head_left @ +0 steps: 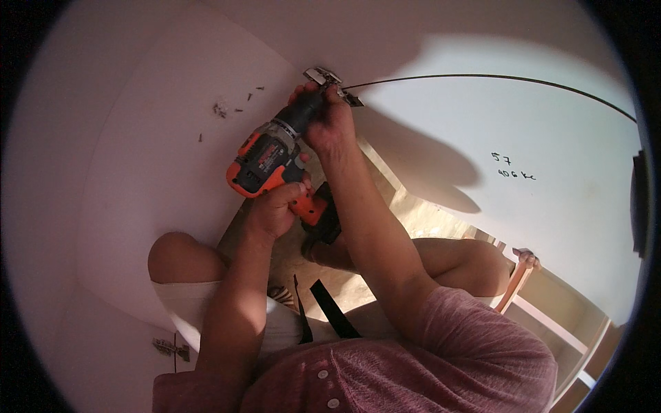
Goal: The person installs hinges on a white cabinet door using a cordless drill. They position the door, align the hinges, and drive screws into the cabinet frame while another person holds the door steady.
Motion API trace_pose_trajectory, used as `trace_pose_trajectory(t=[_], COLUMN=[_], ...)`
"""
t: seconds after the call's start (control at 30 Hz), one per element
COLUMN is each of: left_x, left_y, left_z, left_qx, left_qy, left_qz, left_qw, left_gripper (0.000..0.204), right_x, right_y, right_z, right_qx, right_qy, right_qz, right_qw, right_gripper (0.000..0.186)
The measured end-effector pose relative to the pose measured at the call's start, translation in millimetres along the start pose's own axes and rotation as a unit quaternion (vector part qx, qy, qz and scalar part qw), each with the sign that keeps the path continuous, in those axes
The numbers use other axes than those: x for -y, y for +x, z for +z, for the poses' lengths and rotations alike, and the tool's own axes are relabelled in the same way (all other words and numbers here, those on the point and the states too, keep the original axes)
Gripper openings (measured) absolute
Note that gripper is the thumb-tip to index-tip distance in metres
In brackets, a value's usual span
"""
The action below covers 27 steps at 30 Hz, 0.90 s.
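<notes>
An orange-and-black cordless drill points up and away, its black chuck close to a metal cabinet hinge. My left hand is wrapped round the drill's grip, above the dark battery. Around the front of the chuck, right at the hinge, the fingers of my right hand are closed. They hide the drill's tip, and I cannot tell whether they also touch the hinge. The hinge sits where the white side panel meets a white door panel.
Several loose screws lie on the side panel left of the drill. A second hinge is at lower left. Another person's hand is at the door panel's lower edge, beside a pale shelf frame. My bent knees flank the work.
</notes>
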<state>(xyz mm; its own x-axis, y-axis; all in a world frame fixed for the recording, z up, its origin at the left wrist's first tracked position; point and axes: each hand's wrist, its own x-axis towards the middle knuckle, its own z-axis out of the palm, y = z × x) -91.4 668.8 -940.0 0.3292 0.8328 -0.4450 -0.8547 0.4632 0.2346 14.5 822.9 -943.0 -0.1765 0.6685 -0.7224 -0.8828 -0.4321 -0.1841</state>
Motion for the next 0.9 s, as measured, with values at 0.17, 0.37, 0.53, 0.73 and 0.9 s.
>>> trace_pose_trajectory(t=[0.17,0.37,0.53,0.73,0.9], left_x=[3.3,5.0,3.8,5.1,7.7], left_y=[3.2,0.0,-0.1,1.0,4.3], left_z=[-0.3,-1.7,0.6,4.4,-0.7], left_qx=[0.007,0.02,0.005,0.002,0.029], left_qy=[-0.013,-0.036,-0.036,-0.035,-0.044], left_qz=[0.006,0.021,0.02,0.04,0.025], left_qw=[1.0,0.999,0.999,0.999,0.998], left_gripper=[0.048,0.048,0.05,0.049,0.047], right_x=[0.7,0.1,0.7,3.3,4.1], right_y=[0.7,3.7,3.3,-0.7,-2.6], right_z=[1.1,0.3,0.9,0.9,2.5], right_qx=[0.003,-0.006,-0.01,0.017,0.025], right_qy=[-0.002,-0.034,-0.046,-0.062,-0.08], right_qz=[0.014,-0.01,-0.02,-0.014,-0.012], right_qw=[1.0,0.999,0.999,0.998,0.996], right_gripper=[0.046,0.044,0.046,0.048,0.051])
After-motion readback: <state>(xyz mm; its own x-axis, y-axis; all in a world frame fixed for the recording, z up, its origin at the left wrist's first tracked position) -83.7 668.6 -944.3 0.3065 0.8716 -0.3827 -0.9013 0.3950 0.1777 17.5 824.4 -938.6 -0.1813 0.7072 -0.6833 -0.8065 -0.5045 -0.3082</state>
